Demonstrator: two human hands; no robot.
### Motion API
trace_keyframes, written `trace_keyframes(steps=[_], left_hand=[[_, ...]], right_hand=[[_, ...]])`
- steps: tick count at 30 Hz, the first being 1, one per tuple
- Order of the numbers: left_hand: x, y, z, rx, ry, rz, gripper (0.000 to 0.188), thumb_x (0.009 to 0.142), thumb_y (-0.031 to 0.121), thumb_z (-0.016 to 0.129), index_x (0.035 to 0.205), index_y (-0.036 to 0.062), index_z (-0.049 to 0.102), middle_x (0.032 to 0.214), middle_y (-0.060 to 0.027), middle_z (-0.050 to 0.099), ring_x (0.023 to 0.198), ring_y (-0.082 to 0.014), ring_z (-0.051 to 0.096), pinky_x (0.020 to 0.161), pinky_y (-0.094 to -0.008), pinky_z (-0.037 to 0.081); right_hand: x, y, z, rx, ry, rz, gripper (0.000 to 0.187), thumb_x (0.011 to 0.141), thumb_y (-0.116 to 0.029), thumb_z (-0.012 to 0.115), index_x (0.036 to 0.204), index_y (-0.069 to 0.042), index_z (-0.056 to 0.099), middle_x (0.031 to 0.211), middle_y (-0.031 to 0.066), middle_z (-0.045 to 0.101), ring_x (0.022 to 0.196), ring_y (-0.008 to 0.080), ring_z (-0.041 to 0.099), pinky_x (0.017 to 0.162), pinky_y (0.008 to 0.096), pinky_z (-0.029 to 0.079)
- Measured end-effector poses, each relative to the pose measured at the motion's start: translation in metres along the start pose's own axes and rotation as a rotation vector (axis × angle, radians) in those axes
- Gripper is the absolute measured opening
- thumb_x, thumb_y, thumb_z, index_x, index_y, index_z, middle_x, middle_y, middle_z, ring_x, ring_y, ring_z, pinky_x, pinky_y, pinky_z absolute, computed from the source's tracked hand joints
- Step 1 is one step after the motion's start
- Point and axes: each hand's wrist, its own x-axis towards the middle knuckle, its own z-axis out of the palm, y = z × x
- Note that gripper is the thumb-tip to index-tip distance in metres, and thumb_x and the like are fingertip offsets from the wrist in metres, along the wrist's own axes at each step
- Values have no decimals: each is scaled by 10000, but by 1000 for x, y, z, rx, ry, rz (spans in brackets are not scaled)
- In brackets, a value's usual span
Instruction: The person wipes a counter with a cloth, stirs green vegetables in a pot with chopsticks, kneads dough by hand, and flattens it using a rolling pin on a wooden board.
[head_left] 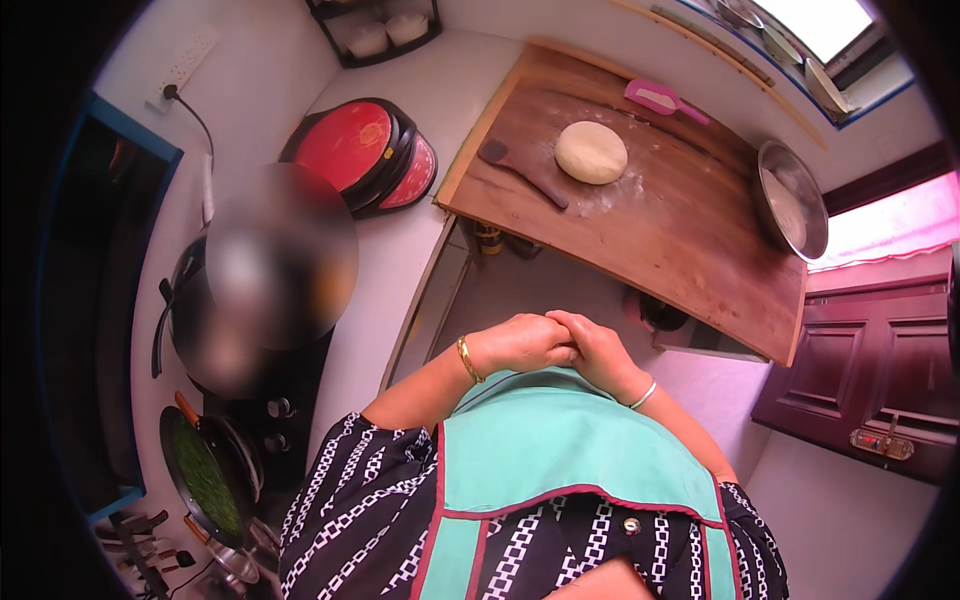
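Note:
In front of my apron, my left hand (pixel 520 344) and my right hand (pixel 603 358) are clasped together, with closed fingers overlapping. No object shows between them. A gold bangle circles the left wrist and a pale band the right. Beyond the hands, a round, smooth lump of dough (pixel 591 153) rests on a floured wooden board (pixel 690 210). Left of the dough lies a dark wooden paddle-like tool (pixel 524 174). Behind it is a pink scoop (pixel 656 97) with something pale in it. At the board's right end stands a metal bowl (pixel 822 225) holding flour-like powder.
A red and black electric griddle (pixel 345 145) sits on the white counter (pixel 470 75) to the left. Nearer, a pan with chopped greens (pixel 200 475) stands beside the stove knobs (pixel 278 408). A blurred patch hides part of the stove. Dark red cabinet doors (pixel 830 350) stand at right.

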Motion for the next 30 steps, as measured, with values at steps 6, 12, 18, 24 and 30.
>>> trace_keyframes(steps=[6,12,18,24,30], left_hand=[[32,-7,-27,-26,100,-140,277,922,249,516,1059,45,645,1039,-161,653,970,-338,611,851,-397,484],[71,-3,-50,-103,288,-235,276,915,212,542,1086,9,616,1046,-179,648,975,-329,614,845,-376,484],[127,7,-49,-35,370,-271,250,917,213,547,1027,-7,590,974,-191,634,913,-344,610,808,-397,486],[150,13,-40,-40,371,-365,251,916,232,531,1031,28,620,991,-178,641,929,-337,609,803,-414,485],[158,24,-31,-75,356,-464,245,918,214,535,1065,38,624,1012,-169,638,945,-324,608,818,-404,483]], right_hand=[[50,35,-33,63,-151,-98,437,821,-45,589,1252,-85,527,1139,141,617,992,318,624,829,372,514],[111,61,-83,65,-443,-149,354,915,-170,459,1243,-47,514,1158,165,586,1043,329,589,879,388,482],[118,113,-116,155,-407,-194,355,912,-161,460,1248,-51,489,1158,165,579,1028,335,590,873,385,486],[123,141,-127,163,-425,-309,360,846,-106,569,1192,-48,489,1105,157,596,945,334,614,767,404,515],[120,156,-128,204,-461,-375,373,839,-108,580,1197,-60,484,1087,154,600,924,330,619,747,404,515]])
